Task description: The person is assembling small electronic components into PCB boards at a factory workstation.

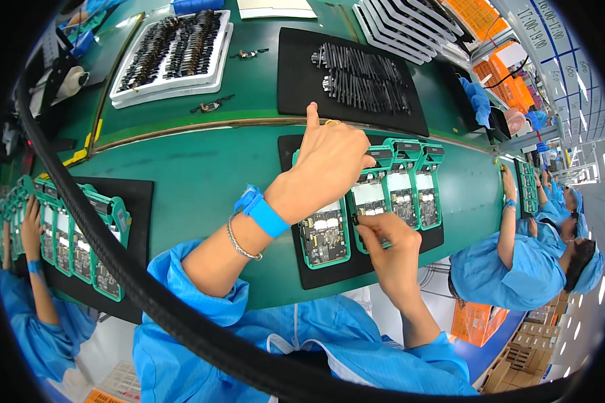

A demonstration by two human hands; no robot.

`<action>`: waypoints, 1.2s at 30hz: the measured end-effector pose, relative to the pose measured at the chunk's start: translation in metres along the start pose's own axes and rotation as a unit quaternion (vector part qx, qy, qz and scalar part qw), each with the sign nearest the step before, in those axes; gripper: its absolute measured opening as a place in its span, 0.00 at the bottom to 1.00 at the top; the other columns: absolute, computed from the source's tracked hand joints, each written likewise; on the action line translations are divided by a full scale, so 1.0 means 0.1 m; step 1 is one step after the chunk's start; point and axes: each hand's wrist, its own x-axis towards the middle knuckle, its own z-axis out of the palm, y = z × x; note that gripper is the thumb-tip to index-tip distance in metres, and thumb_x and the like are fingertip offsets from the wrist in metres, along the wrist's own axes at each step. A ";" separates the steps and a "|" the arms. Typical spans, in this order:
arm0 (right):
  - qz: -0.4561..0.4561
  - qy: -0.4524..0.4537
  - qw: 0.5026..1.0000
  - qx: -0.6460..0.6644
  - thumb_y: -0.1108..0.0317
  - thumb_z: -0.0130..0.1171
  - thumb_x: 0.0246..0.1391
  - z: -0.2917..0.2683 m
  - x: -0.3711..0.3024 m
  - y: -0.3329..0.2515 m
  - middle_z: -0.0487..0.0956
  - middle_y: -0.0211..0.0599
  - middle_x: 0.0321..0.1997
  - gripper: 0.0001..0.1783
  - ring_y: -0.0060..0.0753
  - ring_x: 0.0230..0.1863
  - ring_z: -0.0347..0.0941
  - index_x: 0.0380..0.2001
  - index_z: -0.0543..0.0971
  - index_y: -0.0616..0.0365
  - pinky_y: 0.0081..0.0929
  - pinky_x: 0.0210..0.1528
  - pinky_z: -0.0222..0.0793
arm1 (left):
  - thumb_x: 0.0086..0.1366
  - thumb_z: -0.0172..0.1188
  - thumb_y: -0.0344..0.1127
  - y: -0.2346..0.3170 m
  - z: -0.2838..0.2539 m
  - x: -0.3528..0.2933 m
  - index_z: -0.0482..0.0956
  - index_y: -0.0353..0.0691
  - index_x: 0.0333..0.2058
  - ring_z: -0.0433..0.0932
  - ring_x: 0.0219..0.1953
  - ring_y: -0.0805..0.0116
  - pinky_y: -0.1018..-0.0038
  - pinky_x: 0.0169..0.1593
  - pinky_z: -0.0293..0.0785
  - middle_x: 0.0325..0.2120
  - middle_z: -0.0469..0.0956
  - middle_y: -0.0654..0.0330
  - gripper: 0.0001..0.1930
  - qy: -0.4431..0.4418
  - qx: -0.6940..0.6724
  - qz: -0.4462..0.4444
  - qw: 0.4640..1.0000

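Several green frames (329,258) holding circuit boards stand side by side on a black mat (376,269) in front of me. My left hand (333,161) reaches over the upper end of the frames, one finger stretched out and the others curled. Its lower fingertips close beside a black upper piece (381,156); what they hold, if anything, is hidden. My right hand (393,248) pinches a small dark part at the side edge of the second circuit board (371,195), thumb and forefinger together.
Beyond lies a black mat (296,74) with rows of thin black parts (363,77). White trays (175,54) of dark parts stand far left, with two loose cable parts (212,105) nearby. A black cable (114,255) crosses the left side. Co-workers (517,262) sit on both sides.
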 end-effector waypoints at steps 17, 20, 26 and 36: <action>0.003 0.058 0.998 -0.034 0.68 0.68 0.63 -0.73 2.20 1.58 0.86 0.37 0.28 0.10 0.27 0.29 0.80 0.38 0.86 0.66 0.30 0.38 0.76 | 0.75 0.65 0.41 0.08 -0.04 -0.04 0.88 0.41 0.46 0.84 0.50 0.49 0.24 0.74 0.50 0.34 0.83 0.55 0.11 0.001 0.034 0.034 0.999; 0.018 0.044 0.997 -0.062 0.66 0.71 0.60 -0.55 2.64 2.02 0.86 0.38 0.27 0.12 0.28 0.30 0.81 0.36 0.87 0.66 0.31 0.38 0.76 | 0.75 0.64 0.42 0.06 -0.07 -0.03 0.87 0.41 0.46 0.84 0.51 0.50 0.24 0.74 0.51 0.34 0.83 0.55 0.11 -0.009 0.043 0.031 0.999; 0.039 -0.022 0.998 -0.052 0.63 0.74 0.58 -0.40 2.91 2.21 0.84 0.44 0.24 0.15 0.36 0.29 0.83 0.31 0.87 0.68 0.38 0.37 0.76 | 0.76 0.62 0.42 0.08 -0.08 -0.02 0.87 0.41 0.47 0.84 0.52 0.50 0.25 0.74 0.51 0.36 0.83 0.55 0.12 -0.020 0.035 0.015 0.999; -0.075 0.151 0.984 -0.059 0.76 0.62 0.68 -0.77 1.70 1.21 0.83 0.46 0.35 0.03 0.45 0.35 0.79 0.39 0.80 0.65 0.37 0.43 0.75 | 0.76 0.63 0.40 0.05 -0.15 -0.11 0.86 0.43 0.52 0.83 0.53 0.51 0.25 0.75 0.50 0.36 0.83 0.55 0.12 -0.037 0.059 0.000 0.998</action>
